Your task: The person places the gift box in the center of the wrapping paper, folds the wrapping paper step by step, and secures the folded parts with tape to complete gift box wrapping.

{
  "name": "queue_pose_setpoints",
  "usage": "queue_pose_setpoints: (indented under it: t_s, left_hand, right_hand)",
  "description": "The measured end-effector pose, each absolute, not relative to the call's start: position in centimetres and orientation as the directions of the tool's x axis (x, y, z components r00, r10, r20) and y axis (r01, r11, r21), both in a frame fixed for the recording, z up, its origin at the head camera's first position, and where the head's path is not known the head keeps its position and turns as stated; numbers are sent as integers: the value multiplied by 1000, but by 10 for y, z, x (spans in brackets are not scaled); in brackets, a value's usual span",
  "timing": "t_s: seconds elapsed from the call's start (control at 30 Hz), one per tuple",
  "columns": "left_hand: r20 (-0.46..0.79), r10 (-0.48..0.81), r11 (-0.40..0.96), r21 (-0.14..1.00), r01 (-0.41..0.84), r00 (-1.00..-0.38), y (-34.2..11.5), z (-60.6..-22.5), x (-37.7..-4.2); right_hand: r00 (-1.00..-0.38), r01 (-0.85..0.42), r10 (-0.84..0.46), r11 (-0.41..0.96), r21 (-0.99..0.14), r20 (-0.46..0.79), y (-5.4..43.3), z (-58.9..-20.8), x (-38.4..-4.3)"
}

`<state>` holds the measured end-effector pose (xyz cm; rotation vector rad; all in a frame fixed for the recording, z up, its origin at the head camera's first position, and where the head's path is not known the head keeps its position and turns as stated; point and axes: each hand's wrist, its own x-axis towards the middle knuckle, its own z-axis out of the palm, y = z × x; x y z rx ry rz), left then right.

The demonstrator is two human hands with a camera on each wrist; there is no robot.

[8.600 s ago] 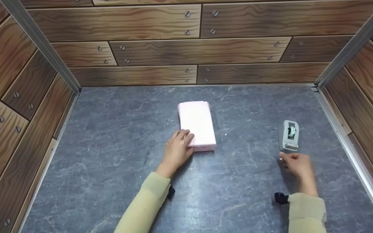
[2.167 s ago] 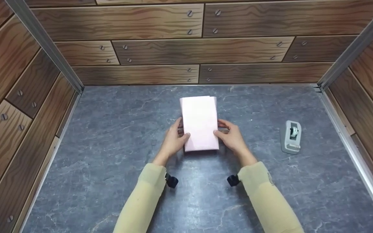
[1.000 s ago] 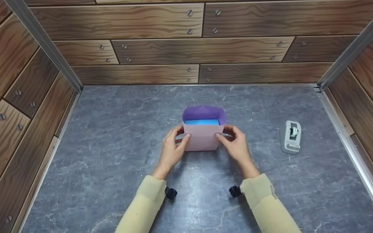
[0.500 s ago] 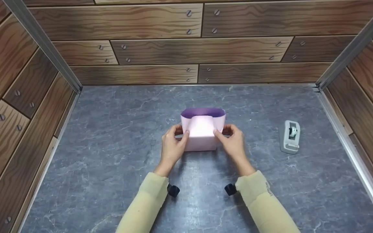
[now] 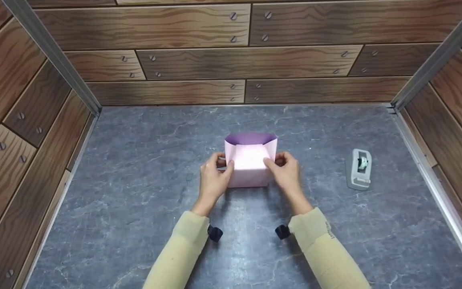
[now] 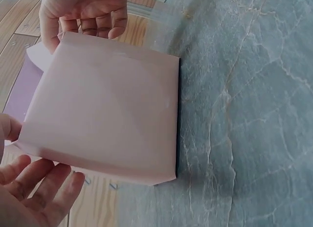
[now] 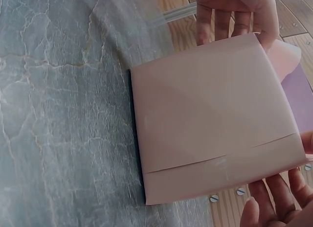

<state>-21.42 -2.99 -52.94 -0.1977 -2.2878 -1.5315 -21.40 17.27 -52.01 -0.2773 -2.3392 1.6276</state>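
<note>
In the head view a box in pink wrapping paper (image 5: 249, 178) stands upright on the table, its near paper flap (image 5: 249, 155) folded down over the top. Behind it the far part of the wrapping paper (image 5: 251, 138) stands up and shows its purple inside. My left hand (image 5: 212, 178) grips the left side, thumb on the near top corner. My right hand (image 5: 288, 176) holds the right side the same way. A seam with a strip of clear tape (image 7: 222, 163) crosses the near face in the right wrist view. The box inside is hidden by paper.
A grey tape dispenser (image 5: 359, 169) stands on the marbled table (image 5: 146, 160) to the right, apart from my hands. Wood-patterned walls (image 5: 183, 62) close off the back and both sides.
The box was lying flat and was stood upright, which opened its paper end and showed a blue top. Both hands then folded the near flap down over it, and its side creases are sharper now.
</note>
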Motion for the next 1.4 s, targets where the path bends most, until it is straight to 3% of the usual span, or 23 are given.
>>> queue_pose_setpoints:
  t_s: [0.47,1.1,1.4]
  left_hand:
    - [388,-92,467,830,304,-917,-30,-527,-219]
    - [310,-167,680,724,119,-936,-16,-512,-227]
    - [344,-148,682,714,156,-927,-17,-515,-227]
  right_hand:
    - [-946,-19,301,308,-951,117,174,-522,-214]
    - [-952,-24,285,279,-960,107,175,-522,-214]
    - [-947,-5,295,377,-926,125,172,-519,-215]
